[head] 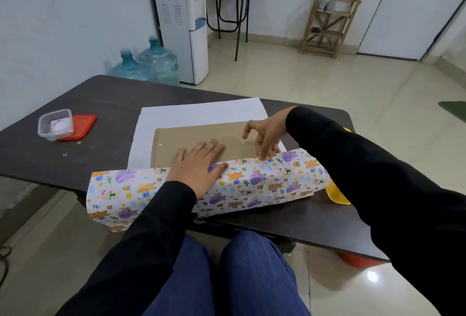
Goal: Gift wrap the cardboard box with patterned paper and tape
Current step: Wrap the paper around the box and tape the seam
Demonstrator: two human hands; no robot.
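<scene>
- Left hand (199, 167): flat, fingers straight and together, palm down. It presses the folded-up edge of the paper (252, 184) against the top of the box (201, 139); the fingertips reach onto bare cardboard.
- Right hand (264, 136): fingers bent downward, tips pinching the paper's upper edge further right along the same fold. Little finger lifted clear.
- Both arms in black sleeves; the right sleeve crosses over the paper's right end.
- Box: flat, brown, lying at mid-bench on the paper. Its near side is covered by the patterned flap; the top is mostly bare.
- Paper: printed side shows bears, purple animals, rainbows and stars. White underside lies spread on the bench (100, 103) beyond and left of the box. The left end of the flap overhangs the bench's near edge.
- Tub (55, 124): clear plastic, far left on the bench, well apart from the box. Something white and pink inside, cannot tell what. Red lid (83, 126) lies touching its right side, partly under it.
- Yellow thing (336, 194): at the paper's right end, mostly hidden by the sleeve.
- Beyond the bench: white dispenser (181, 20) by the wall, two blue bottles (146, 63) on the floor beside it, wooden rack (327, 25) further right.
</scene>
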